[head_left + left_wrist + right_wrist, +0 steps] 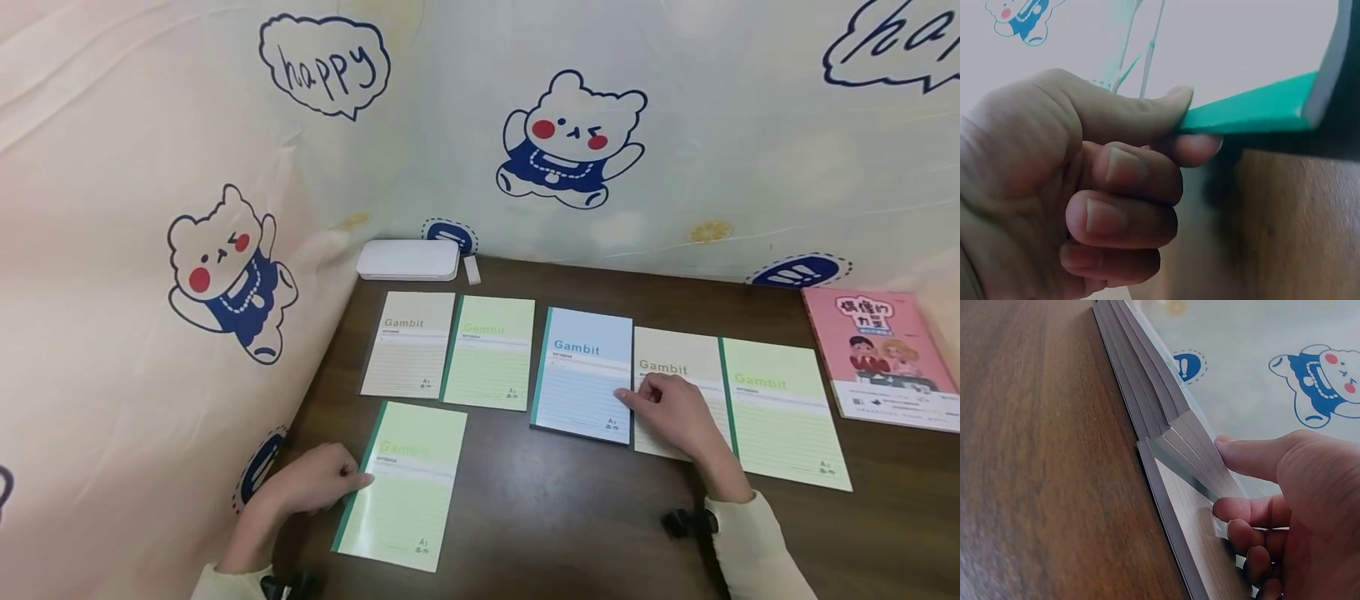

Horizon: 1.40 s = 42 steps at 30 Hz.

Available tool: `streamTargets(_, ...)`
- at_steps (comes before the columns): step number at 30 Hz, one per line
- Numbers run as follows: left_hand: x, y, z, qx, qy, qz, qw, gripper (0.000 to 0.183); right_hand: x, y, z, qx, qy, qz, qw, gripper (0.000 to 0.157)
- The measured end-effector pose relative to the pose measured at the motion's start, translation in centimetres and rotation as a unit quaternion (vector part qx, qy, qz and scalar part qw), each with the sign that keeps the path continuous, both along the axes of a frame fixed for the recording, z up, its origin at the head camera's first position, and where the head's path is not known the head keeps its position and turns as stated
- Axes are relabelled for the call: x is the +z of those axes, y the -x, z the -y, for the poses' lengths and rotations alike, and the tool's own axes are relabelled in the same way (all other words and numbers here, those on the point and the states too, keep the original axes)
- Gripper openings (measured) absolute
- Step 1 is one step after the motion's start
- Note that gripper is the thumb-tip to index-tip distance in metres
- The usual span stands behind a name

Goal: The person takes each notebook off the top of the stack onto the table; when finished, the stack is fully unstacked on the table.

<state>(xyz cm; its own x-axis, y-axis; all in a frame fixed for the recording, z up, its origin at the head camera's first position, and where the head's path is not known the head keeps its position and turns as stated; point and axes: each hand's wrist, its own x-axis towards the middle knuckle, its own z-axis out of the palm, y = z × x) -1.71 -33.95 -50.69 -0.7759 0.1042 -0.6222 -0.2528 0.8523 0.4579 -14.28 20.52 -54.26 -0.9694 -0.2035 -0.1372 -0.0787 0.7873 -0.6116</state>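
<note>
At the front left lies a light-green Gambit notebook (405, 517) with a dark-green spine. My left hand (318, 479) pinches that spine between thumb and index finger; in the left wrist view the notebook (1254, 106) is tilted up from the wood. My right hand (678, 412) holds the right edge of a blue notebook (581, 375), thumb on top and index finger underneath. Its other fingers are curled above a beige notebook (667, 343), partly covered by the hand. Page edges (1200, 450) show beside the right thumb in the right wrist view.
Back left are another beige notebook (408, 350) and a green one (487, 358), side by side. A green notebook (780, 417) adjoins the beige one on the right. A pink book (885, 358) is far right; a white case (408, 260) and small white block (472, 270) sit behind.
</note>
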Motion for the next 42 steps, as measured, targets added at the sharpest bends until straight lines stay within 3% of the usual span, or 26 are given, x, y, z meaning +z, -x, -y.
streamTargets(9,0.5,0.1,0.1,0.034,0.039,0.004,0.9987,0.023,0.1,0.2,-0.3,-0.004,-0.003,-0.002,1.0,0.045)
streamTargets(17,0.9,0.0,0.8,0.04,0.053,-0.007,0.9977,0.028,0.5,0.4,-0.6,-0.006,0.0,-0.009,1.0,0.043)
streamTargets(24,2.2,1.0,0.1,0.016,0.121,-0.036,0.9918,0.033,0.4,0.4,-0.8,-0.007,0.002,-0.01,1.0,0.043)
streamTargets(28,3.8,2.9,-2.2,-0.004,0.123,-0.11,0.9863,0.027,0.3,0.4,-0.9,-0.006,0.005,-0.009,1.0,0.043)
streamTargets(34,4.8,7.8,-8.7,-0.063,0.069,-0.241,0.9659,0.036,0.0,0.3,-0.8,-0.01,0.007,-0.008,1.0,0.043)
streamTargets(38,4.6,10.7,-14.1,-0.097,0.035,-0.273,0.9564,0.029,-0.4,0.2,-0.5,-0.008,0.012,-0.009,1.0,0.043)
streamTargets(42,3.3,13.3,-18.8,-0.114,0.031,-0.264,0.9572,0.036,-0.7,0.2,-0.3,-0.007,0.011,-0.011,1.0,0.041)
